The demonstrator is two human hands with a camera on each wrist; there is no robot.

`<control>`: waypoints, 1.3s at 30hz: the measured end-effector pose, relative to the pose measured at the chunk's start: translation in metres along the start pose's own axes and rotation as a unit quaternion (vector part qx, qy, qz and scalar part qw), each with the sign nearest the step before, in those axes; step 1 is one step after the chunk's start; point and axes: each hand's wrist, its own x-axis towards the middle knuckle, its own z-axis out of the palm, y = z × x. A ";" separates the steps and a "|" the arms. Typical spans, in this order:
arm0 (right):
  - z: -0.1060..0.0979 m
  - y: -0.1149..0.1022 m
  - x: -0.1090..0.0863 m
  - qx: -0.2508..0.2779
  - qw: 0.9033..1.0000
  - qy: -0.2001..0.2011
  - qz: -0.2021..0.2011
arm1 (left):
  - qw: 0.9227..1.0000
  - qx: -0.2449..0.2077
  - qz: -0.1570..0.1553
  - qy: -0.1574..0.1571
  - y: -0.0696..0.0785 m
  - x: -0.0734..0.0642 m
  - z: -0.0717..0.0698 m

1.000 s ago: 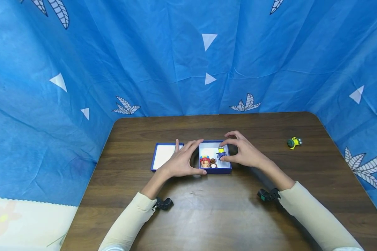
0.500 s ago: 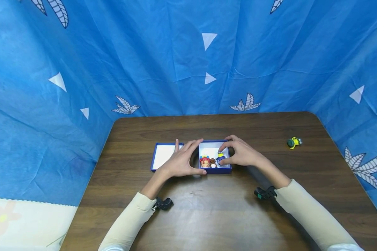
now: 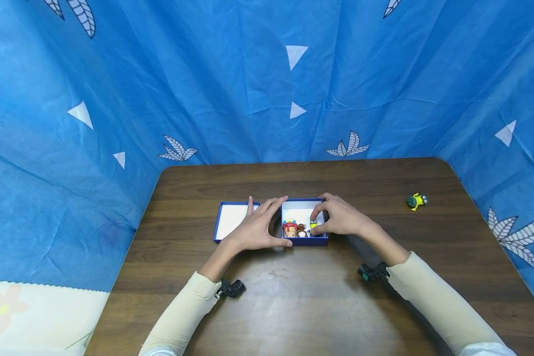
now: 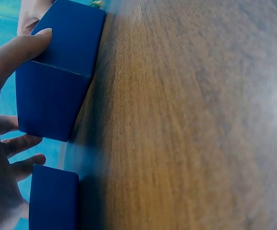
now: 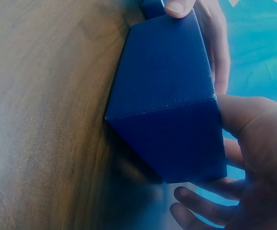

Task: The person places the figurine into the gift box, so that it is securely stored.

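A small blue box (image 3: 310, 242) with a white inside stands on the table. My left hand (image 3: 257, 230) grips its left side, thumb on the front wall and fingers reaching to the back edge; the left wrist view shows the thumb (image 4: 40, 40) on the blue wall. Inside, at the right, is a yellow-and-blue toy figurine (image 3: 313, 224), pinched between thumb and forefinger of my right hand (image 3: 340, 217). A red-topped figurine (image 3: 289, 229) and a small brown one (image 3: 301, 230) lie beside it. In the right wrist view the box wall (image 5: 167, 143) hides the fingertips.
A blue-rimmed white lid (image 3: 231, 220) lies left of the box, partly behind the left hand. Far right on the wooden table (image 3: 276, 306) lies a yellow-green toy figure (image 3: 417, 201). A blue curtain (image 3: 267, 89) hangs behind the table.
My right hand has lowered the yellow-and-blue figurine toward the front of the box, beside the brown one. The left hand and the box have stayed put.
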 end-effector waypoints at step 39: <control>-0.019 0.092 -0.070 0.109 0.971 0.211 -0.004 | 1.000 -0.004 0.007 0.005 0.001 -0.002 -0.001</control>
